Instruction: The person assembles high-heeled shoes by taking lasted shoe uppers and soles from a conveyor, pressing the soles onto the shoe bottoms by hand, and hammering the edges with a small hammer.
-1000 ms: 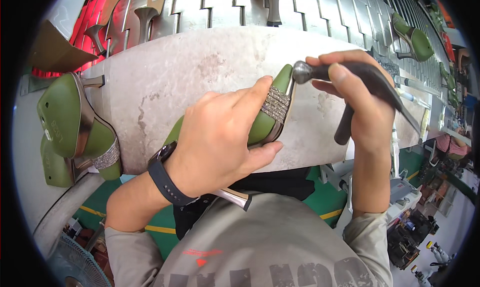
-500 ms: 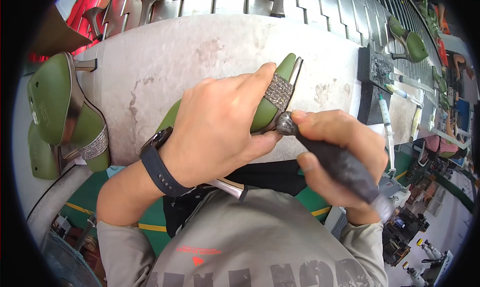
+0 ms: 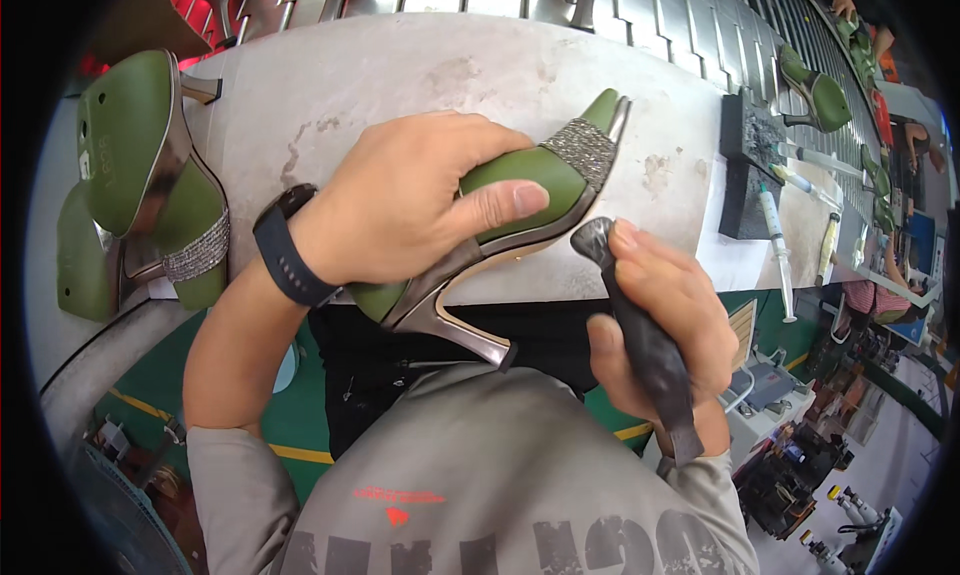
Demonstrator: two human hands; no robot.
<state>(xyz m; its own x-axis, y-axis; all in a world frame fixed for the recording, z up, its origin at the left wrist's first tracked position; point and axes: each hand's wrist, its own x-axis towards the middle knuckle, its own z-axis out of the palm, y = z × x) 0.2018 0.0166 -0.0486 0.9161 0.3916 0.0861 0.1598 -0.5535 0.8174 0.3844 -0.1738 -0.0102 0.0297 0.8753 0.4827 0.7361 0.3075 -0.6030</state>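
A green high-heeled shoe (image 3: 525,185) with a glittery band across its front lies on its side at the table's near edge. Its toe points to the far right; the bronze heel sticks out toward me. My left hand (image 3: 400,195) is wrapped over the shoe's back half, thumb along the green upper. In my right hand (image 3: 675,325) is a dark-handled tool (image 3: 650,350) with a rounded, shiny head. That head is just beside the sole's edge, below the glittery band; whether it touches, I cannot tell.
More green heeled shoes (image 3: 125,145) rest at the left. A black block (image 3: 745,165) and several syringes (image 3: 772,240) are on the right. Beyond the pale table (image 3: 400,65) runs a metal-slat conveyor (image 3: 690,30) carrying another green shoe (image 3: 825,100). A co-worker's hand (image 3: 845,3) shows far right.
My left hand has shifted back along the shoe, its thumb now on top. The shoe has turned so its whole heel shows. The tool's head has come away from the held spot beside my fingers.
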